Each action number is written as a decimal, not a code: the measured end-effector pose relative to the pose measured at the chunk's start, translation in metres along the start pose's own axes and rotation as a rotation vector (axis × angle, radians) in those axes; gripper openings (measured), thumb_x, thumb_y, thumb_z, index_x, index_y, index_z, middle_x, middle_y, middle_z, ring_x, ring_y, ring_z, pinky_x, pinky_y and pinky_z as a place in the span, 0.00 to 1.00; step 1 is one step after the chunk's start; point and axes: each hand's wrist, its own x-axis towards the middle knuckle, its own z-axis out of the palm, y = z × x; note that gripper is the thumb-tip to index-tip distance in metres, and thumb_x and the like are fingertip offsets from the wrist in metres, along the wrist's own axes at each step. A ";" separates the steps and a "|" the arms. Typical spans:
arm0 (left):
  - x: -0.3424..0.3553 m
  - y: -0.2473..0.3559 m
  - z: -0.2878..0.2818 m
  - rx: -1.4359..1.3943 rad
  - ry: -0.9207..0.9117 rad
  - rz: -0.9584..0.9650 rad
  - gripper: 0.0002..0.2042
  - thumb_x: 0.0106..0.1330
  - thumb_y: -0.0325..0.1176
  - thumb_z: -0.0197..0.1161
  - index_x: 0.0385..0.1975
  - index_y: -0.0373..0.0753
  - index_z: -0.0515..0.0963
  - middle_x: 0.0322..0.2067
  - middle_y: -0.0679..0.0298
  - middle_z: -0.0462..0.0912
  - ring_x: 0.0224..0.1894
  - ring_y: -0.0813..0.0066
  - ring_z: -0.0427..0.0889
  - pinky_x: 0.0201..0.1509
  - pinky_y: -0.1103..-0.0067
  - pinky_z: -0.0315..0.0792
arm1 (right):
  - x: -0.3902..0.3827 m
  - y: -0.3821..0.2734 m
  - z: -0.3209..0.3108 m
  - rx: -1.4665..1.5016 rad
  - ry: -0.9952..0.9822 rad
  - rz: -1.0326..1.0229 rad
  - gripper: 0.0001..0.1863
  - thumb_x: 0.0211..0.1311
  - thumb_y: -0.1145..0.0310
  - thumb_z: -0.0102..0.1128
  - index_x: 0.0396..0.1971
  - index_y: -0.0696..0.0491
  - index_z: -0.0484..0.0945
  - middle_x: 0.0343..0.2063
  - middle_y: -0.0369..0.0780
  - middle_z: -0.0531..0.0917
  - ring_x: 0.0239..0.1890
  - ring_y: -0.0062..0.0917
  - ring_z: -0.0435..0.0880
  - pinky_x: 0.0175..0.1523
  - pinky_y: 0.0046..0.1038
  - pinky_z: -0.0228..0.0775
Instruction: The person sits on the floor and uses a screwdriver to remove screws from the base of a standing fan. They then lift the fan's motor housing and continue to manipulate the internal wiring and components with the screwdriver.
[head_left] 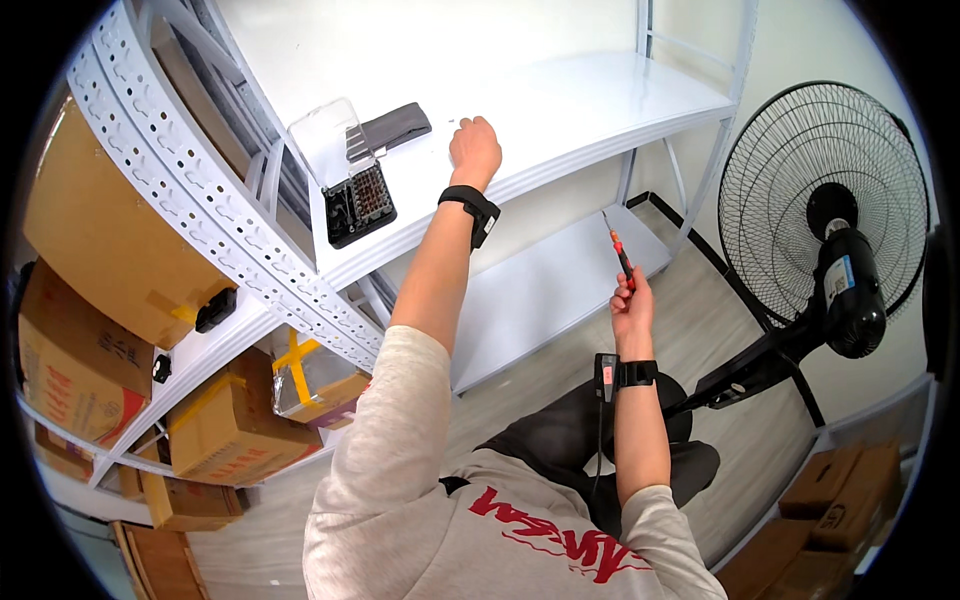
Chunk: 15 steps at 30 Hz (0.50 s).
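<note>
My right hand [631,303] grips a slim red-and-black screwdriver [622,258] by its handle, its thin shaft pointing up and away over the lower shelf. My left hand [475,152] is over the white upper shelf [560,120], fingers curled together; what they hold, if anything, is hidden. Tiny dark bits lie on the shelf beside its fingertips. To its left sits a black bit case [359,205] with rows of small bits, its clear lid [325,125] raised. A dark grey pouch [396,126] lies behind the case, next to several slim metal pieces.
A black standing fan [822,200] is at the right. At the left, metal racking [200,190] holds cardboard boxes [225,425]. A white lower shelf [550,300] runs beneath the upper one. More cardboard boxes [840,490] stand at the lower right.
</note>
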 end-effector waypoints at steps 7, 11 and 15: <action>-0.002 -0.003 0.004 0.097 -0.024 0.104 0.10 0.56 0.23 0.57 0.38 0.29 0.76 0.43 0.48 0.76 0.47 0.53 0.73 0.49 0.68 0.74 | 0.001 0.006 -0.009 0.054 -0.054 0.014 0.12 0.70 0.61 0.52 0.29 0.53 0.70 0.24 0.35 0.78 0.15 0.11 0.66 0.15 0.14 0.52; -0.001 -0.005 0.006 0.093 0.028 0.128 0.09 0.55 0.22 0.56 0.36 0.30 0.77 0.41 0.49 0.76 0.45 0.54 0.74 0.48 0.68 0.74 | -0.002 0.017 -0.017 0.078 -0.059 0.059 0.12 0.70 0.60 0.51 0.30 0.53 0.70 0.24 0.35 0.77 0.15 0.11 0.65 0.15 0.14 0.52; -0.003 -0.004 0.005 0.081 0.052 0.135 0.08 0.55 0.22 0.56 0.34 0.31 0.78 0.39 0.50 0.77 0.44 0.55 0.74 0.47 0.67 0.73 | -0.003 0.021 -0.025 0.094 -0.048 0.075 0.11 0.70 0.60 0.51 0.31 0.52 0.70 0.24 0.35 0.77 0.15 0.11 0.65 0.15 0.13 0.52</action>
